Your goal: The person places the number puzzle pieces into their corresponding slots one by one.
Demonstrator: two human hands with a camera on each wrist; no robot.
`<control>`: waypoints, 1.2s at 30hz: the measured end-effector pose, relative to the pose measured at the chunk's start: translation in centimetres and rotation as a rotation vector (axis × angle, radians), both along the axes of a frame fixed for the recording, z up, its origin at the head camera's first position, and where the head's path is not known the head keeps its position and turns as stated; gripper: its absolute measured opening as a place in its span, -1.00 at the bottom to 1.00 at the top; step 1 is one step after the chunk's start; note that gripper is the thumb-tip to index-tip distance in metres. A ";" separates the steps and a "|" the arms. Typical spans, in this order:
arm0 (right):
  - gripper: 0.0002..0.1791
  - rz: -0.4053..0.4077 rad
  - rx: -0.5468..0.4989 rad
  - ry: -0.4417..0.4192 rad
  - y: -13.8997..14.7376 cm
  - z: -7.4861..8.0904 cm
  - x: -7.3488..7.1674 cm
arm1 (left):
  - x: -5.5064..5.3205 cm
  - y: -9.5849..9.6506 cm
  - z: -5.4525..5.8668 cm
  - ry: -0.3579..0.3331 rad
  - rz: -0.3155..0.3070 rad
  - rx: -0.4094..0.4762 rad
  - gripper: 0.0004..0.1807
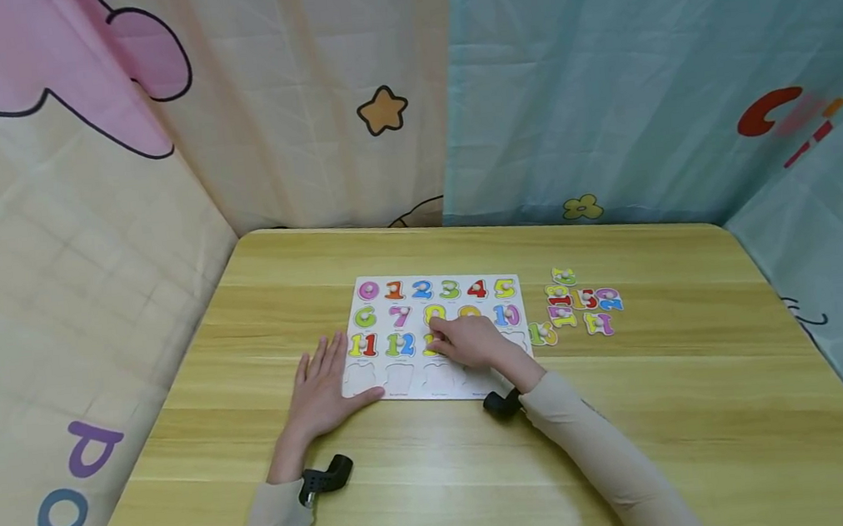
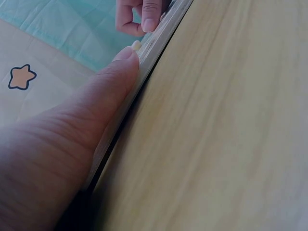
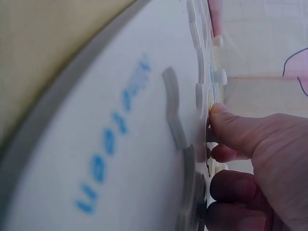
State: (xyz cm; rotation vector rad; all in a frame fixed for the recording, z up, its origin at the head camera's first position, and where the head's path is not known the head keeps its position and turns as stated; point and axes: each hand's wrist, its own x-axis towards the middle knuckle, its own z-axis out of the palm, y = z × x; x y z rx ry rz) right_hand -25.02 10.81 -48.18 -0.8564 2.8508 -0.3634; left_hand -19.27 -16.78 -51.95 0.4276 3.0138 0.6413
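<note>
A white number puzzle board [image 1: 412, 391] lies on the table, with colourful knobbed number pieces in its upper rows and bare recesses in its bottom row. My right hand [image 1: 471, 342] is over the third row, fingers curled, thumb and forefinger at a yellow number piece [image 1: 429, 347] that they mostly hide. In the right wrist view, the right thumb and fingers [image 3: 236, 127] pinch low at the board's surface. My left hand [image 1: 320, 395] lies flat with fingers spread at the board's left edge. Its thumb [image 2: 113, 77] rests along the board's near-left corner.
Several loose number pieces, among them a blue-and-purple one [image 1: 609, 299], a purple-and-yellow one [image 1: 598, 323] and a green-and-yellow one [image 1: 543, 334], lie right of the board on the wooden table [image 1: 705, 405]. Printed curtains [image 1: 565, 100] hang behind and beside the table.
</note>
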 end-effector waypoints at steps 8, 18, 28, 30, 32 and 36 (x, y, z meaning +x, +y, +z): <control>-0.72 -0.016 0.013 -0.001 0.0 -0.4 0.0 | 0.1 0.0 0.1 0.005 -0.002 0.007 0.25; -0.72 -0.025 0.012 -0.007 0.0 -0.3 0.1 | 0.0 0.0 0.0 0.003 -0.002 0.007 0.24; -0.78 -0.117 -0.072 -0.075 3.0 0.4 0.9 | 0.0 0.1 0.0 0.002 -0.007 0.007 0.24; -0.77 -0.179 -0.106 -0.080 4.7 0.6 1.0 | -0.1 0.1 0.0 0.002 -0.006 0.003 0.24; -0.75 -0.259 -0.114 -0.065 6.7 0.8 1.1 | -0.1 0.1 0.0 0.002 -0.004 0.000 0.25; -0.68 -0.452 -0.138 -0.024 11.0 1.1 1.4 | 0.0 0.0 0.1 0.003 0.000 0.001 0.25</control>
